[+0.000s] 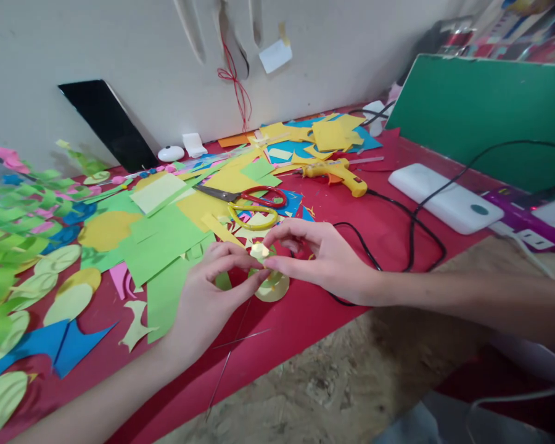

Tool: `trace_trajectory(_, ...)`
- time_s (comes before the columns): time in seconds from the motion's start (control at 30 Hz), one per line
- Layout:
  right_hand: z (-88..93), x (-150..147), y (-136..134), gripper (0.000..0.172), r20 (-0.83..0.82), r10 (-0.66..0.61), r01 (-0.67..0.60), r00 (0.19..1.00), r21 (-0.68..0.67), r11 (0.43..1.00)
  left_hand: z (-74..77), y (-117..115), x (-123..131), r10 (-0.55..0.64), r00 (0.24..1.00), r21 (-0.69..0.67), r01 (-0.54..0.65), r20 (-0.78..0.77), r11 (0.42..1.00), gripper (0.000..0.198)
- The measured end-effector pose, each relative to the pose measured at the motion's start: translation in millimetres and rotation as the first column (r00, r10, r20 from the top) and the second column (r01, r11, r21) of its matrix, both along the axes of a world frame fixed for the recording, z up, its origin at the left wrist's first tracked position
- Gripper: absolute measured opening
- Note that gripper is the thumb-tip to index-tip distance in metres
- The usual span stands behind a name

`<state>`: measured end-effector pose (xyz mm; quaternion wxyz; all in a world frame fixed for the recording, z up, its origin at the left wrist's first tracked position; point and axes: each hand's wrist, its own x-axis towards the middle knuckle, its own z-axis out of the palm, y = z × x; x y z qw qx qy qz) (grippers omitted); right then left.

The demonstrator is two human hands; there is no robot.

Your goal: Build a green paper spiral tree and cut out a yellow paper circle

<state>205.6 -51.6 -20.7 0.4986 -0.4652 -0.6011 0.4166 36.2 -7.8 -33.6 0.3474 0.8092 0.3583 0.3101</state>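
A small pale yellow paper flower (259, 250) is pinched between the fingertips of both my hands, in the middle of the head view. My left hand (219, 277) grips it from the left, thumb and fingers closed in. From the right, my right hand (326, 259) closes thumb and forefinger on its edge. Under the flower are green paper and a pale round paper base (277, 291), partly hidden by my fingers. Just beyond lie scissors (252, 203) with one red and one yellow handle loop.
A yellow glue gun (337, 174) lies behind my right hand, its black cord trailing right. Green paper sheets (166, 243) and scraps cover the red table (296, 327). Finished-looking paper curls (9, 246) crowd the left. Thin wires (222, 376) lie in front; a white power bank-like block (444, 197) sits right.
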Motion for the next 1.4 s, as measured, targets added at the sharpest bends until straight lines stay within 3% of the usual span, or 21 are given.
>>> trace_trajectory(0.13, 10.6, 14, 4, 0.009, 0.054, -0.082, 0.077, 0.995, 0.086, 0.993, -0.5, -1, 0, 0.018, 1.0, -0.002, -0.018, -0.016, 1.0, 0.008)
trace_trajectory(0.23, 15.4, 43, 18, 0.007, 0.264, -0.249, 0.185, 0.932, 0.243, 0.952, 0.3, -1, 0, 0.045, 0.998, 0.011, -0.045, -0.043, 0.999, 0.011)
trace_trajectory(0.3, 13.2, 71, 30, 0.007, 0.503, -0.403, 0.237, 0.764, 0.362, 0.901, 0.4, -1, 0, 0.056, 0.997, 0.026, -0.054, -0.058, 0.998, 0.013)
trace_trajectory(0.37, 6.0, 101, 41, 0.011, 0.74, -0.507, 0.284, 0.441, 0.421, 0.862, -0.3, -1, 0, 0.077, 0.995, 0.032, -0.075, -0.061, 0.997, 0.014)
trace_trajectory(0.4, 0.9, 115, 46, 0.016, 0.828, -0.494, 0.338, 0.265, 0.4, 0.852, -0.9, -1, 1, 0.087, 0.994, 0.03, -0.085, -0.059, 0.996, 0.014)
trace_trajectory(0.5, -17.7, 146, 56, 0.029, 0.883, -0.436, 0.424, 0.173, 0.333, 0.842, -2.3, -1, 1, 0.096, 0.994, 0.015, -0.096, -0.044, 0.995, 0.011)
trace_trajectory(0.7, -39.6, 160, 70, 0.029, 0.92, -0.319, 0.45, 0.227, 0.191, 0.872, -1.1, -2, 0, 0.085, 0.996, -0.006, -0.085, -0.037, 0.996, 0.01)
trace_trajectory(0.93, -22.1, 156, 70, 0.026, 0.844, -0.382, 0.545, 0.377, 0.131, 0.828, -1.6, -1, -1, 0.067, 0.997, -0.017, -0.067, -0.038, 0.998, 0.011)
trace_trajectory(1.03, -13.1, 152, 60, 0.024, 0.774, -0.356, 0.533, 0.523, 0.03, 0.846, -0.7, -2, 0, 0.062, 0.997, -0.028, -0.063, -0.042, 0.998, 0.012)
trace_trajectory(1.1, -7.6, 147, 52, 0.022, 0.711, -0.285, 0.46, 0.643, -0.061, 0.886, -0.6, -2, 0, 0.058, 0.998, -0.037, -0.059, -0.038, 0.998, 0.012)
trace_trajectory(1.17, -2.3, 141, 44, 0.02, 0.659, -0.238, 0.396, 0.714, -0.1, 0.913, -1.6, -2, -1, 0.051, 0.999, -0.049, -0.052, -0.019, 0.997, 0.011)
trace_trajectory(1.4, 16.7, 125, 14, 0.02, 0.695, -0.261, 0.352, 0.67, 0.011, 0.936, -4.7, 2, -2, 0.069, 0.997, -0.03, -0.069, 0.02, 0.997, 0.006)
